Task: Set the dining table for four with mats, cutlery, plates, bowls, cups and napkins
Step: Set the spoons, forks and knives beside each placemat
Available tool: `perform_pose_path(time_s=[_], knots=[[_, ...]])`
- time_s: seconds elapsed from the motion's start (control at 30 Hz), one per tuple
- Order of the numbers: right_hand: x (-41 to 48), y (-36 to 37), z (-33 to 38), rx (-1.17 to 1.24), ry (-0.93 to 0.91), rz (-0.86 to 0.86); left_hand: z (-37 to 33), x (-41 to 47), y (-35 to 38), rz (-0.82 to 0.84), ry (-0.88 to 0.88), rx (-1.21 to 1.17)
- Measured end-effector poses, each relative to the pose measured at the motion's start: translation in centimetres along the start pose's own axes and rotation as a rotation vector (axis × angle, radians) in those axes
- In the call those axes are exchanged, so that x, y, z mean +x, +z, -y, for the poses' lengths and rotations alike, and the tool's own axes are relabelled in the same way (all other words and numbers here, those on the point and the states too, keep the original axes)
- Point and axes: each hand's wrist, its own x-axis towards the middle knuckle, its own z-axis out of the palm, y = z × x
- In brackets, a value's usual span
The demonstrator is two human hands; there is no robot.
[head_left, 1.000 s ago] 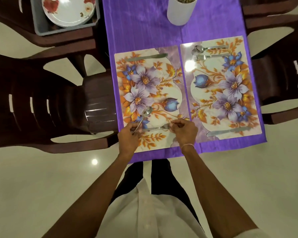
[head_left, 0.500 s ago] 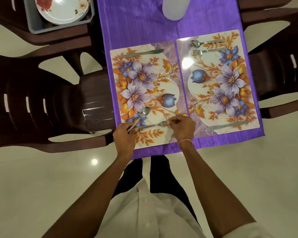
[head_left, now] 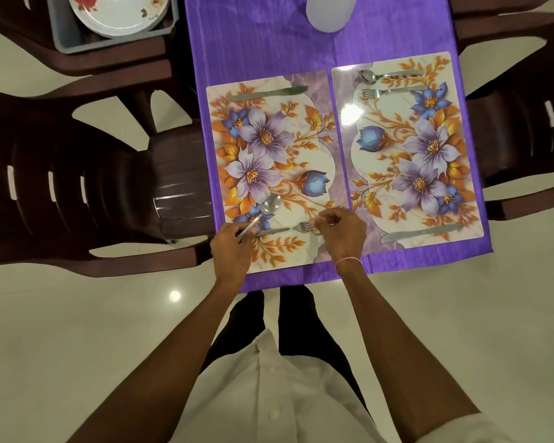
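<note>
Pinching the spoon by its handle, the left hand angles it over the near mat, while the right hand, fingers curled, pinches the tines of the fork lying across that mat.

My arms reach forward side by side, forearms bare. My left hand curls around a spoon handle; my right hand, knuckles up, pinches a fork at its prongs.

Open mat centre (knife beyond), chair — left
</note>
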Motion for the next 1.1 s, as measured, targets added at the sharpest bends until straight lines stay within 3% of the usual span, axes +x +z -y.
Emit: perform_pose_path(time_s=[0.17, 0.37, 0.5, 0.77, 1.1], knots=[[-0.5, -0.7, 1.5, -0.025, -0.099, -0.15, 0.2, 0.4, -0.7, -0.034, 0.025, -0.022], [-1.1, -1.0, 2.6, 0.254, -0.174, 0.188, -0.7, 0.3, -1.4, 0.177, 0.138, -0.119], [-2.1, -1.5, 1.3, 0.348, -0.065, 0.175, -0.5, -0.8, -0.6, 0.233, 0.158, -0.083], [-3.3, -1.8, -2.7, 0.059, 0.027, 0.108, 1.6, -3.4, 0.2, 0.085, -0.113, -0.096], [-3.0, -1.6, -2.4, 0.042, 0.053, 0.112, 1.7, -3.6, 0.4, 0.038, -0.136, -0.042]])
